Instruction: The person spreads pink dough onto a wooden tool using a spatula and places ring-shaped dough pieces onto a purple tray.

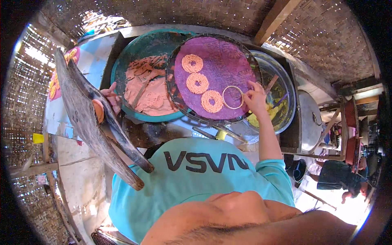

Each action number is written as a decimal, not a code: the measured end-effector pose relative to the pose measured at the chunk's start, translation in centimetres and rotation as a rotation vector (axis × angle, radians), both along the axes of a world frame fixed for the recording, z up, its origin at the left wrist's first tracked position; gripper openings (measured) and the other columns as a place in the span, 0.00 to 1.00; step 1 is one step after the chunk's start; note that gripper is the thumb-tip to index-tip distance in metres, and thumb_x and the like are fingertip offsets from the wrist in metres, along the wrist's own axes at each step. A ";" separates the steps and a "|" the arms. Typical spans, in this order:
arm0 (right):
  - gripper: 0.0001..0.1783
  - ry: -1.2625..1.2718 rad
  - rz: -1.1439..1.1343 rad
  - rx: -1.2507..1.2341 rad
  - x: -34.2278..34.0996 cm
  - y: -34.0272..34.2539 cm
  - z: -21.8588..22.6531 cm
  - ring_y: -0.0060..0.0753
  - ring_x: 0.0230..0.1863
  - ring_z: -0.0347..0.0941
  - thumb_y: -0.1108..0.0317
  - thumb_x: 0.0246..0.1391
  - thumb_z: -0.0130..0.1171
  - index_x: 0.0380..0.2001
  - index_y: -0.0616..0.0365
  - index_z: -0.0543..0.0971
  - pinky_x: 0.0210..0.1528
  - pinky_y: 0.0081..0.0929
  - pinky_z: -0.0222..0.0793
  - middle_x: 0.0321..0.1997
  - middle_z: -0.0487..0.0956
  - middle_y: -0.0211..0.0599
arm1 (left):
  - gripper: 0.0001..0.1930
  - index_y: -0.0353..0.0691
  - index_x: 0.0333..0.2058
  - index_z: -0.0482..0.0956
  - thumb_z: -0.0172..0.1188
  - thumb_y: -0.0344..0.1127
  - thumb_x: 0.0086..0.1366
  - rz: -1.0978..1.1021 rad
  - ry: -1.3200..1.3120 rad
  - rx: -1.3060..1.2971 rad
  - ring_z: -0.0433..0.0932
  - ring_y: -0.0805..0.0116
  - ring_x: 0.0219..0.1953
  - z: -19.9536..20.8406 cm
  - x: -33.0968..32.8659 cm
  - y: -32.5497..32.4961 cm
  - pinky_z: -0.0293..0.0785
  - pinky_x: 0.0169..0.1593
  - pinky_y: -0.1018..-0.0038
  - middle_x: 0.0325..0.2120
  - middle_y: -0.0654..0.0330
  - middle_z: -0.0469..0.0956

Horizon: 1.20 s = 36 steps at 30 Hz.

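Note:
My right hand [256, 98] pinches a thin pale ring [233, 97] that lies on the purple cloth [228, 57] lining a round dark-rimmed tray. To its left, a row of three round orange lattices of dough strands, with centre holes, slants across the cloth; the nearest dough ring [212, 101] almost touches the pale ring. My left hand [111, 98] is closed against a large weathered wooden press [87, 110] with two long arms, which partly hides it. The press tilts from upper left toward my chest. A round orange piece [98, 111] shows between its arms.
A green basin [118, 65] of orange dough, with a stick in it, sits under the tray's left side. A clear basin [289, 110] with yellow contents stands at the right, beside a metal lid [310, 122]. More dough rings lie on pink cloth [54, 87] at far left. A person [341, 175] is at far right.

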State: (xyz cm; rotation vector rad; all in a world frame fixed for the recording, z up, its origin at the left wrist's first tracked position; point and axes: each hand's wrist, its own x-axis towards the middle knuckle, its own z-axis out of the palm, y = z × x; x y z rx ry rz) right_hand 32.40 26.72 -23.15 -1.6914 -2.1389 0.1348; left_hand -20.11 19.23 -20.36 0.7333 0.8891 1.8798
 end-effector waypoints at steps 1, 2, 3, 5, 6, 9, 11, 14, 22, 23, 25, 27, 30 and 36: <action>0.08 -0.014 -0.013 -0.009 0.0 -0.2 0.0 0.46 0.58 0.53 0.61 0.39 0.59 0.18 0.53 0.79 0.57 0.43 0.48 0.53 0.66 0.34 | 0.20 0.36 0.43 0.69 0.56 0.38 0.52 0.001 0.010 0.001 0.70 0.61 0.42 0.4 0.0 -0.1 0.67 0.46 0.71 0.38 0.53 0.72; 0.08 -0.028 -0.027 -0.018 -0.2 -0.4 0.2 0.46 0.58 0.53 0.61 0.39 0.59 0.19 0.53 0.79 0.57 0.43 0.48 0.53 0.66 0.34 | 0.20 0.36 0.43 0.69 0.56 0.38 0.52 -0.002 0.013 0.001 0.70 0.61 0.42 0.7 0.1 -0.3 0.67 0.46 0.71 0.38 0.53 0.72; 0.09 -0.063 -0.060 0.025 -0.3 -0.7 0.5 0.46 0.57 0.55 0.60 0.39 0.59 0.18 0.53 0.79 0.56 0.43 0.49 0.51 0.67 0.35 | 0.20 0.36 0.43 0.69 0.56 0.38 0.52 -0.001 0.017 0.000 0.70 0.61 0.42 1.2 0.1 -0.5 0.67 0.46 0.71 0.38 0.53 0.72; 0.09 -0.150 -0.135 0.108 -0.7 -1.7 1.8 0.45 0.53 0.59 0.60 0.39 0.58 0.18 0.53 0.78 0.55 0.43 0.51 0.48 0.70 0.35 | 0.20 0.36 0.43 0.69 0.56 0.38 0.52 -0.010 0.013 0.003 0.70 0.61 0.42 1.0 0.1 -0.3 0.67 0.46 0.71 0.38 0.53 0.72; 0.10 -0.101 -0.107 0.053 -0.7 -2.3 2.5 0.44 0.51 0.61 0.59 0.39 0.59 0.17 0.54 0.77 0.54 0.42 0.53 0.44 0.71 0.35 | 0.20 0.36 0.43 0.69 0.56 0.38 0.52 -0.014 0.009 0.003 0.70 0.61 0.42 0.9 0.0 -0.1 0.67 0.46 0.71 0.38 0.53 0.72; 0.13 -0.006 0.064 -0.124 -0.8 -4.5 4.4 0.42 0.43 0.65 0.57 0.38 0.59 0.15 0.54 0.75 0.48 0.41 0.57 0.35 0.72 0.35 | 0.20 0.36 0.43 0.69 0.55 0.38 0.52 -0.003 0.010 -0.004 0.70 0.61 0.42 1.0 0.0 -0.8 0.67 0.46 0.71 0.38 0.53 0.71; 0.14 -0.023 0.255 -0.243 -1.7 -6.9 4.6 0.40 0.38 0.67 0.56 0.37 0.60 0.16 0.55 0.74 0.44 0.39 0.59 0.30 0.71 0.35 | 0.20 0.36 0.43 0.69 0.55 0.38 0.53 -0.010 0.011 -0.004 0.70 0.61 0.42 0.4 0.1 -0.7 0.67 0.45 0.71 0.38 0.53 0.71; 0.14 -0.167 0.372 0.020 -2.5 -9.2 3.0 0.38 0.36 0.67 0.57 0.35 0.61 0.19 0.55 0.73 0.41 0.38 0.59 0.27 0.71 0.34 | 0.20 0.36 0.43 0.69 0.55 0.38 0.53 -0.004 0.011 -0.010 0.70 0.61 0.42 0.3 0.3 -1.3 0.67 0.45 0.71 0.38 0.53 0.71; 0.13 -0.126 0.560 0.167 -6.7 -10.3 1.1 0.34 0.30 0.66 0.56 0.36 0.60 0.18 0.53 0.71 0.37 0.34 0.59 0.22 0.69 0.31 | 0.20 0.36 0.43 0.69 0.55 0.39 0.53 -0.024 0.039 -0.032 0.70 0.61 0.41 0.6 1.5 -1.1 0.68 0.45 0.71 0.37 0.53 0.71; 0.13 -0.117 0.602 0.202 -7.6 -10.3 0.8 0.34 0.30 0.66 0.56 0.36 0.59 0.18 0.52 0.71 0.37 0.33 0.59 0.21 0.68 0.31 | 0.20 0.36 0.43 0.69 0.55 0.39 0.53 -0.027 0.045 -0.036 0.70 0.61 0.41 0.7 1.6 -1.0 0.68 0.45 0.71 0.37 0.53 0.71; 0.13 -0.091 0.664 0.231 -9.4 -9.9 1.2 0.34 0.29 0.66 0.56 0.37 0.59 0.17 0.52 0.70 0.36 0.33 0.59 0.20 0.68 0.31 | 0.20 0.36 0.43 0.69 0.55 0.39 0.53 -0.026 0.071 -0.046 0.70 0.61 0.41 0.8 2.1 -1.0 0.68 0.45 0.71 0.37 0.53 0.71; 0.14 -0.036 0.685 0.270 -10.3 -9.6 2.1 0.34 0.29 0.66 0.56 0.37 0.60 0.16 0.52 0.70 0.35 0.32 0.59 0.20 0.67 0.31 | 0.20 0.36 0.43 0.69 0.55 0.39 0.53 -0.015 0.115 -0.063 0.70 0.61 0.41 1.0 2.9 -1.2 0.68 0.44 0.71 0.37 0.53 0.71; 0.16 0.117 0.640 0.242 -10.9 -9.6 4.7 0.34 0.30 0.66 0.53 0.38 0.59 0.20 0.54 0.72 0.35 0.32 0.59 0.22 0.69 0.32 | 0.20 0.36 0.43 0.69 0.55 0.39 0.53 0.013 0.244 -0.118 0.70 0.61 0.41 1.9 4.2 -1.8 0.68 0.44 0.72 0.37 0.53 0.71; 0.34 1.034 0.811 -0.502 -13.0 -11.1 9.1 0.32 0.40 0.69 0.40 0.48 0.45 0.44 0.61 0.68 0.46 0.31 0.62 0.41 0.73 0.37 | 0.20 0.36 0.44 0.68 0.54 0.39 0.53 0.014 1.291 -0.195 0.70 0.62 0.41 7.4 12.8 -0.3 0.68 0.44 0.72 0.37 0.53 0.71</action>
